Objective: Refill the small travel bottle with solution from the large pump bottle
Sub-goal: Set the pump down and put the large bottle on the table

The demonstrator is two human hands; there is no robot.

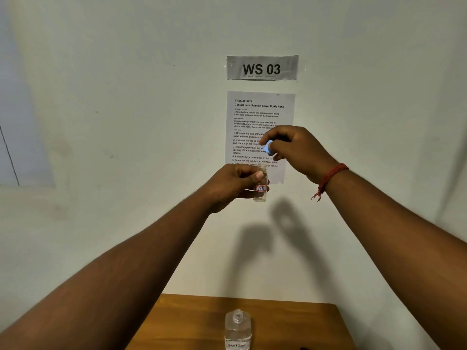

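My left hand holds a small clear travel bottle upright in the air in front of the wall; it carries a red-bordered label reading "7B" and its neck is uncovered. Just above and to the right, my right hand pinches a light blue cap, apart from the bottle's neck. On the wooden table below stands a larger clear bottle with liquid inside, a handwritten label, and no cap or pump on its neck.
On the wall behind my hands are a "WS 03" sign and a printed task sheet. The table's back edge meets the wall. A red thread bracelet circles my right wrist.
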